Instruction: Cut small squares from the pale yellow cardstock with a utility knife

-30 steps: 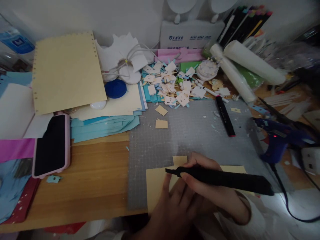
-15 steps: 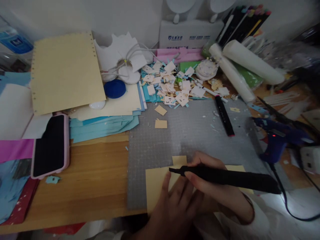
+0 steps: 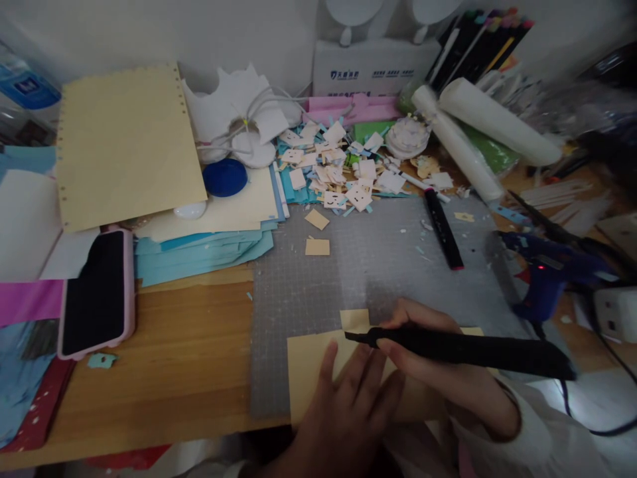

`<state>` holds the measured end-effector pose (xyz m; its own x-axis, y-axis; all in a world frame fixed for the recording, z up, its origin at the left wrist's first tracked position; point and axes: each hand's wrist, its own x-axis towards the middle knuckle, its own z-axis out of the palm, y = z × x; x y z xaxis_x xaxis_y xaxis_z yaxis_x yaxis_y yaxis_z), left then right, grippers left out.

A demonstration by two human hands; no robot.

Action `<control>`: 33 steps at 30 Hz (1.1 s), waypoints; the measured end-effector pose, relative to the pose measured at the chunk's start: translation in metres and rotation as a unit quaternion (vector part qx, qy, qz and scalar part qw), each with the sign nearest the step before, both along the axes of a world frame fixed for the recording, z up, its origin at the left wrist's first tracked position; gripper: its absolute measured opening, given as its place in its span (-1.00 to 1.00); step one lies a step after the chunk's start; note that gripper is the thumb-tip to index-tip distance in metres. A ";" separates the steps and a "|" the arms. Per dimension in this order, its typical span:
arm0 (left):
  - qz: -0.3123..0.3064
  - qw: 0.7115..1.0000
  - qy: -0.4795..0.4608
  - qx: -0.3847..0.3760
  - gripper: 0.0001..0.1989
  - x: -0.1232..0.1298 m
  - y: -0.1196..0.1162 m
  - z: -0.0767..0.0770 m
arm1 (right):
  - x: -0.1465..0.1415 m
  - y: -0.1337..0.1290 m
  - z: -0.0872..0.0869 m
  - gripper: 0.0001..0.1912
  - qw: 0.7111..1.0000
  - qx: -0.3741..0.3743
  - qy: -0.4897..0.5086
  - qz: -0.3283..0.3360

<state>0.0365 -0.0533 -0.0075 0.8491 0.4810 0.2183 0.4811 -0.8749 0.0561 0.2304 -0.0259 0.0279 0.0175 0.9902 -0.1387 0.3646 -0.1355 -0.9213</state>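
Note:
My left hand lies palm down with fingers spread on a pale yellow paper sheet at the front of the grey cutting mat. In my right hand is a long black pen-shaped tool with a narrow slanted tip; whether it is a marker or a knife I cannot tell. Its tip is over the sheet's top edge, above my left fingers. A small yellow paper piece juts out past that edge. Two small tan paper pieces lie farther back on the mat.
A black marker lies right of the middle. Beyond the mat is a pile of small paper cutouts. A blue glue gun with a lit red light lies right. To the left are a phone and stacked blue paper.
My right hand and the black tool have shifted slightly right along the sheet's top edge. My left hand stays flat on the sheet. The whole view has moved slightly.

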 end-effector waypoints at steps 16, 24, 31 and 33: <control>-0.001 1.000 0.006 -0.013 -0.58 -0.001 0.000 -0.001 | 0.010 0.001 0.009 -0.82 0.998 -0.036 -0.041 0.010; -0.005 1.000 0.020 -0.010 -0.55 -0.001 -0.001 0.000 | 0.020 0.003 0.006 -0.83 0.996 -0.019 -0.076 0.030; 0.000 1.000 0.009 -0.006 -0.56 0.000 -0.001 -0.003 | 0.022 0.004 0.008 -0.81 0.997 -0.027 -0.056 0.038; -0.003 1.000 0.006 -0.004 -0.56 0.000 -0.001 -0.003 | 0.022 0.004 0.006 -0.79 0.998 -0.023 -0.047 0.022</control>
